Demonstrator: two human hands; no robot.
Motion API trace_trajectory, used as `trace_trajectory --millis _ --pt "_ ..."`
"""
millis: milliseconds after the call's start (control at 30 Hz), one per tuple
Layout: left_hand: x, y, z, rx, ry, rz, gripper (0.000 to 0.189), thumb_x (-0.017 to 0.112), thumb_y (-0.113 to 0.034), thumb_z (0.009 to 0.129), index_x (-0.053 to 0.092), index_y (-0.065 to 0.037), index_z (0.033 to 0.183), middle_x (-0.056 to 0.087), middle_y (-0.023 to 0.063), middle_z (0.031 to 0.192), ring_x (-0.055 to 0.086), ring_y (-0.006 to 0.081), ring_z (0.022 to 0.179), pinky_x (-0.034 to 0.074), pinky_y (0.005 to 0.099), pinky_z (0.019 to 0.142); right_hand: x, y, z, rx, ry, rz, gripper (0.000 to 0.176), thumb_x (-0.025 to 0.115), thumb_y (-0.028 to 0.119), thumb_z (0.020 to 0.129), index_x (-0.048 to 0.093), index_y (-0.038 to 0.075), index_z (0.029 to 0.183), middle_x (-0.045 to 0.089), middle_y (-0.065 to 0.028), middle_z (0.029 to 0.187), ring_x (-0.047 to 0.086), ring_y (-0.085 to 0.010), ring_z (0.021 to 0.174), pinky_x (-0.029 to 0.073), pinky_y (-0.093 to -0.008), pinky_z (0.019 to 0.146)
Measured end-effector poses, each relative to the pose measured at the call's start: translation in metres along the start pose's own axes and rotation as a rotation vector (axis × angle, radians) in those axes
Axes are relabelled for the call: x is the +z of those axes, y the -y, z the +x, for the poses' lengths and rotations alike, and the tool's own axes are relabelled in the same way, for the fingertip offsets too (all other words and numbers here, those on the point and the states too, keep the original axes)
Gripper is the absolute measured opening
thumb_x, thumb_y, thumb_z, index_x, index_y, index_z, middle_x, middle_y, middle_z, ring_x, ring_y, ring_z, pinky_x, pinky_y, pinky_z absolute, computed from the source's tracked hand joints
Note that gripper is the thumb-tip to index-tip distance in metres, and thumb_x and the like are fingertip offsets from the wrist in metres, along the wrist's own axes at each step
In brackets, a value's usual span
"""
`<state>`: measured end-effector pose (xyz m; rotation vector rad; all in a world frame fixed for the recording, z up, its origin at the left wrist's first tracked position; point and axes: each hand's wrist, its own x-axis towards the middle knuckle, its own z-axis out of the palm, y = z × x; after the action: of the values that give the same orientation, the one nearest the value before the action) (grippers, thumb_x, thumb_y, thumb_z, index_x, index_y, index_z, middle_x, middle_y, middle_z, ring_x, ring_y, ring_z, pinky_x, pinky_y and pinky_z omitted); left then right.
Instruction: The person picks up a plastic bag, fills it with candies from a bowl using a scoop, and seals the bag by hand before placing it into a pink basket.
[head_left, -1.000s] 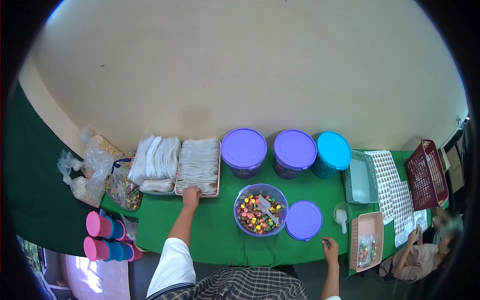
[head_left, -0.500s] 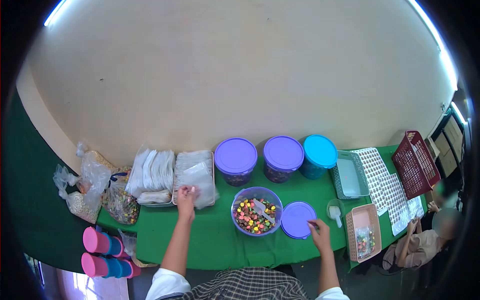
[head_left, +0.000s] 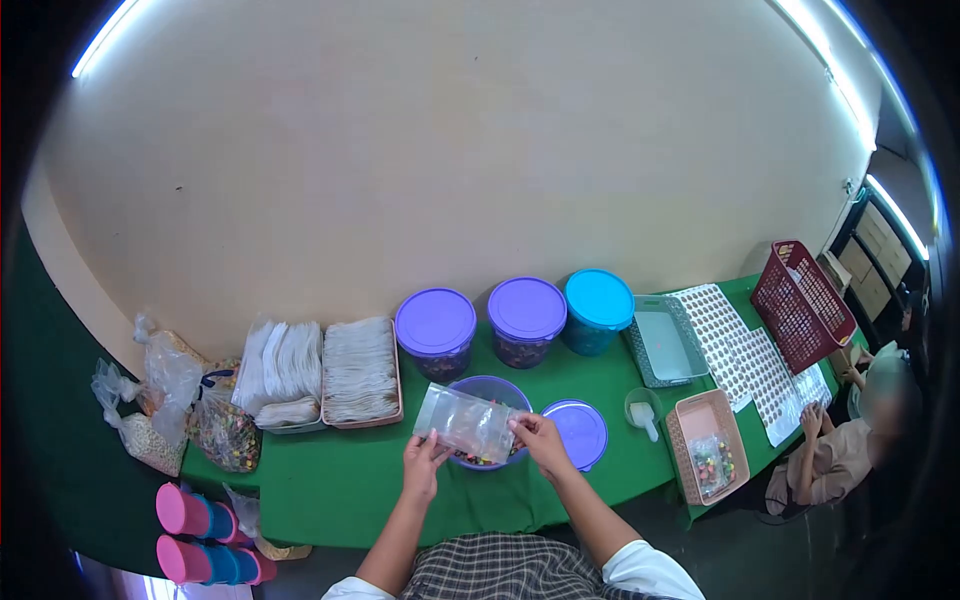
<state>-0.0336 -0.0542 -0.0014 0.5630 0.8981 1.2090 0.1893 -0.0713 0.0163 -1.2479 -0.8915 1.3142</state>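
A clear plastic pouch [head_left: 464, 420], flat and with no sweets visible in it, is stretched between my two hands. My left hand [head_left: 424, 466] pinches its lower left edge, and my right hand [head_left: 541, 442] grips its right end. Directly beneath lies the purple tub [head_left: 487, 385] of colourful sweets [head_left: 478, 460], partly covered by the pouch. The scoop that lay on the sweets is hidden now. Just right of the tub, a purple lid [head_left: 577, 435] rests on the green cloth, close to my right hand.
Baskets of stacked pouches [head_left: 360, 370] stand left. Behind are lidded tubs [head_left: 527, 310]. To the right are a small scoop cup [head_left: 643, 413], a peach basket [head_left: 707, 410] with filled packets, sticker sheets [head_left: 715, 325] and a maroon basket [head_left: 800, 310]. Another person [head_left: 835, 460] sits far right.
My left hand has brought a pouch from the pouch basket to above the tub. My right hand has moved left from beside the lid and taken hold of it. The view has shifted slightly.
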Motion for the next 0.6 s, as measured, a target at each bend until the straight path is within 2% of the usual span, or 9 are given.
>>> trace_trajectory --millis 67,167,267,367,433,467,533,567,600 --pt "-0.001 0.007 0.000 0.020 -0.019 0.015 0.013 0.059 -0.017 0.091 0.055 -0.009 0.101 0.063 0.0036 0.093 0.062 0.0151 0.085 0.053 0.0343 0.076 0.010 -0.003 -0.006 -0.021 0.014 -0.017 0.017 0.065 0.013 0.086 0.064 -0.001 0.094 0.062 -0.0015 0.076 0.054 -0.0070 0.063 0.043 -0.0215 0.058" --pt "-0.004 0.022 0.000 0.062 -0.073 0.037 0.019 0.057 -0.018 0.093 0.056 -0.006 0.108 0.063 0.0049 0.097 0.063 0.0148 0.082 0.054 0.0307 0.070 0.009 -0.012 -0.008 -0.052 -0.003 -0.080 0.020 0.067 0.014 0.085 0.066 -0.001 0.098 0.065 -0.0033 0.079 0.055 -0.0073 0.065 0.044 -0.0217 0.059" --pt "-0.020 0.029 0.004 0.169 -0.051 0.298 0.021 0.060 -0.020 0.091 0.057 -0.009 0.109 0.063 0.0046 0.096 0.063 0.0152 0.084 0.053 0.0309 0.067 -0.003 -0.013 -0.004 -0.046 -0.032 -0.121 0.019 0.068 0.015 0.084 0.068 -0.001 0.096 0.067 -0.0026 0.077 0.058 -0.0074 0.068 0.045 -0.0217 0.059" --pt "-0.022 0.022 0.001 0.029 -0.035 0.262 0.025 0.061 -0.020 0.091 0.057 -0.007 0.112 0.063 0.0061 0.099 0.063 0.0167 0.086 0.053 0.0319 0.071 -0.006 -0.002 -0.011 -0.013 -0.025 -0.074 0.019 0.068 0.014 0.084 0.068 -0.001 0.095 0.067 -0.0027 0.075 0.059 -0.0078 0.068 0.044 -0.0225 0.056" --pt "-0.028 0.015 0.002 -0.164 -0.014 0.230 0.047 0.068 -0.025 0.086 0.050 -0.003 0.123 0.059 0.0118 0.113 0.060 0.0209 0.099 0.051 0.0324 0.076 -0.013 -0.005 -0.012 -0.020 -0.032 -0.103 0.017 0.069 0.015 0.083 0.067 0.000 0.091 0.067 -0.0027 0.075 0.061 -0.0091 0.067 0.045 -0.0232 0.056" --pt "-0.028 0.015 0.003 -0.163 -0.011 0.231 0.047 0.068 -0.025 0.086 0.050 -0.003 0.123 0.059 0.0118 0.113 0.060 0.0209 0.099 0.051 0.0324 0.076 -0.017 -0.006 -0.012 -0.022 -0.034 -0.103 0.017 0.069 0.015 0.083 0.067 0.000 0.091 0.067 -0.0027 0.075 0.061 -0.0091 0.067 0.045 -0.0232 0.056" --pt "-0.017 0.001 -0.006 0.398 -0.136 0.929 0.072 0.075 -0.033 0.077 0.040 -0.002 0.132 0.048 0.0153 0.128 0.047 0.0272 0.121 0.041 0.0470 0.095 -0.018 -0.006 -0.017 0.003 0.031 -0.170 0.017 0.070 0.016 0.082 0.067 0.000 0.084 0.067 -0.0040 0.074 0.061 -0.0104 0.066 0.047 -0.0244 0.058" --pt "0.006 -0.023 -0.022 0.694 0.007 1.238 0.096 0.082 -0.037 0.064 0.031 -0.005 0.139 0.039 0.0155 0.137 0.037 0.0311 0.128 0.029 0.0537 0.105 -0.013 -0.004 -0.020 0.007 0.038 -0.171 0.017 0.070 0.016 0.082 0.067 0.000 0.084 0.067 -0.0040 0.074 0.061 -0.0104 0.066 0.047 -0.0244 0.058" --pt "0.024 -0.033 -0.027 0.689 -0.005 1.240 0.096 0.082 -0.037 0.064 0.031 -0.005 0.139 0.039 0.0155 0.137 0.037 0.0311 0.128 0.029 0.0537 0.105 -0.005 0.001 -0.024 -0.028 0.079 -0.305 0.017 0.071 0.016 0.080 0.066 0.000 0.082 0.066 -0.0045 0.072 0.060 -0.0098 0.066 0.046 -0.0242 0.058"
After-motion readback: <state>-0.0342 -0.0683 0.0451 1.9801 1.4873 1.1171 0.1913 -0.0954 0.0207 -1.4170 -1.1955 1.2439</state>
